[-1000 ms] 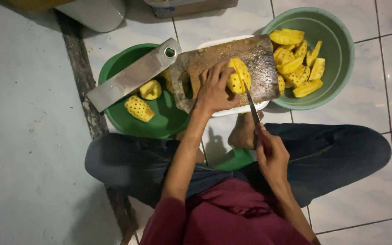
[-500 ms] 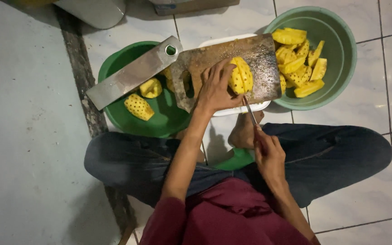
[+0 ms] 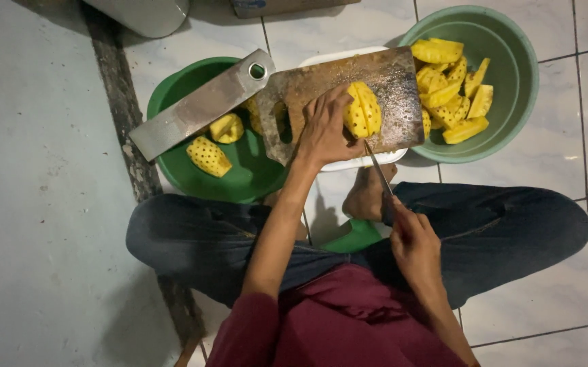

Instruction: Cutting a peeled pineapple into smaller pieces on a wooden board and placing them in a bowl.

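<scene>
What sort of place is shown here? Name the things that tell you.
Probably a home kitchen floor used for food preparation: white floor tiles, a wooden cutting board holding peeled pineapple, and a green basin of cut pieces.

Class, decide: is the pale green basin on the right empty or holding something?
Holding something: the pale green basin contains a heap of yellow pineapple wedges.

A home floor turned kitchen, by the look of it — pale square tiles [image 3: 566, 170] with dark grout beside a strip of bare grey cement [image 3: 35, 204]. The person sits cross-legged right on the floor, and plastic basins [image 3: 522, 102] and a worn wooden cutting board [image 3: 321, 81] rest down there too — no counter in sight.
</scene>
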